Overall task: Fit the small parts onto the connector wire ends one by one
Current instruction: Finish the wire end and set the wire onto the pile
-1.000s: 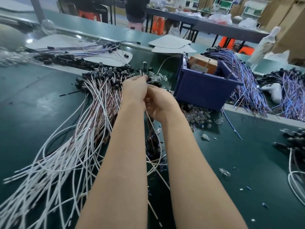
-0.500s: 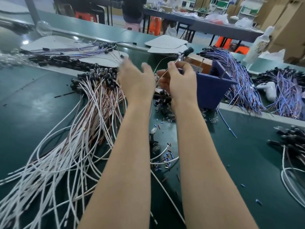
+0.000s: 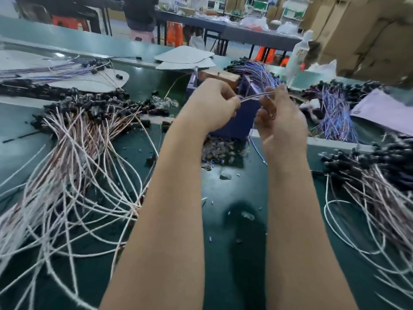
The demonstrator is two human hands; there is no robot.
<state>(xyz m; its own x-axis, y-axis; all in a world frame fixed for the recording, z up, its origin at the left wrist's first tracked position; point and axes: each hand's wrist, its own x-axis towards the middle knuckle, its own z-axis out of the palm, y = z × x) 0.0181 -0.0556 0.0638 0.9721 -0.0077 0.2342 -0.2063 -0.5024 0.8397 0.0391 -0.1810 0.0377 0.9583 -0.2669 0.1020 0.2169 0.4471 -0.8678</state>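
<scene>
Green bench mat [image 3: 234, 253] runs the full width, tiny bits scattered on it. 9 o'clock of the hands: big fan of white and pink wires [image 3: 73, 175], black connector ends bunched toward 10 o'clock. White card sheets [image 3: 185, 57] lie flat at 11. Centre: left hand [image 3: 212, 104] is up off the mat, fingers curled, thumb and forefinger pinching one end of a single connector wire [image 3: 257, 96]. The wire spans across to the right hand [image 3: 281, 124], whose curled fingertips pinch the other end. Blurred there, so can't tell if a small part sits on the tip. Blue bin [image 3: 234, 128] sits directly behind both hands, with a heap of clear small parts [image 3: 219, 151] on the mat at its 6 o'clock. Purple wire bundle [image 3: 335, 115] at 3 o'clock of the hands, second wire pile [image 3: 380, 193] at 4. Room behind: a person [image 3: 138, 16] standing at 11, long dark table [image 3: 245, 34] at 12, white bottle [image 3: 298, 54] and stacked cardboard boxes [image 3: 368, 30] at 1.
</scene>
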